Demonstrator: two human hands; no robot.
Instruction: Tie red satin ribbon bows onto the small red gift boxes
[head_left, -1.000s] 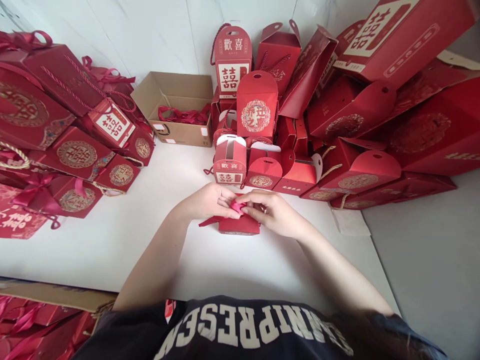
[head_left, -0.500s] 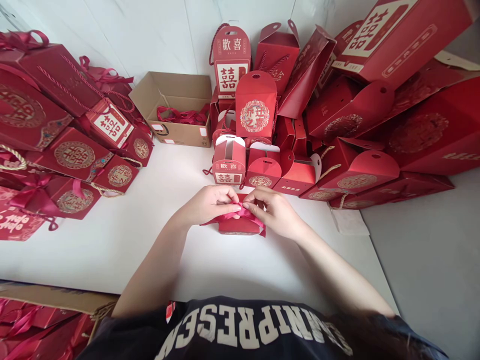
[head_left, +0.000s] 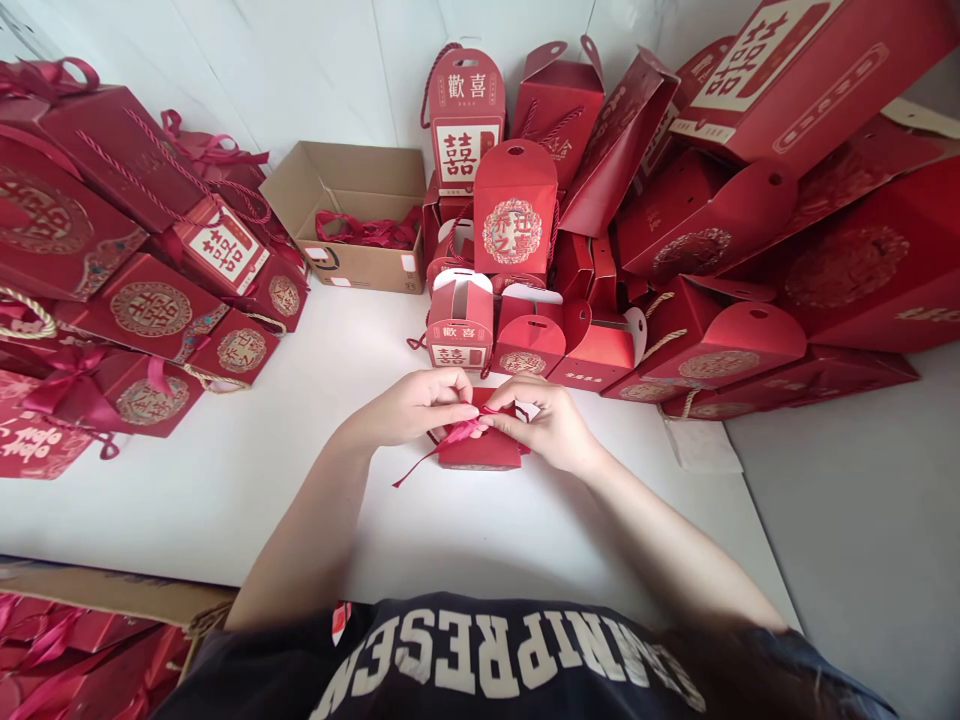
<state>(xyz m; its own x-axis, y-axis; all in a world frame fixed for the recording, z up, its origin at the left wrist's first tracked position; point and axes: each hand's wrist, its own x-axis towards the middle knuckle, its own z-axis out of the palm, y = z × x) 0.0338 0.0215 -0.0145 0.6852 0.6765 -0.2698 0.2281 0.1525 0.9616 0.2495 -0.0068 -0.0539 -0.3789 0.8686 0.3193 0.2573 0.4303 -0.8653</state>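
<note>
A small red gift box (head_left: 480, 455) sits on the white table in front of me, partly hidden under my hands. Over its top, my left hand (head_left: 420, 405) pinches a pinkish-red ribbon (head_left: 457, 434) between thumb and fingers. One ribbon tail hangs out to the lower left, past the box's side. My right hand (head_left: 546, 420) grips the same ribbon close to the left fingertips, thumb and forefinger pressed together. The exact shape of the ribbon between the fingers is partly hidden.
Red gift boxes (head_left: 517, 215) are stacked behind my hands, with larger ones (head_left: 697, 220) at right. Finished-looking boxes with bows (head_left: 154, 310) pile up on the left. A cardboard box (head_left: 367, 268) holds ribbons. Another carton (head_left: 112, 590) of red boxes stands at the lower left.
The ribbon has shifted from lying spread across the box to bunching toward the left, with a tail now sticking out lower left. Both hands stay nearly in place.
</note>
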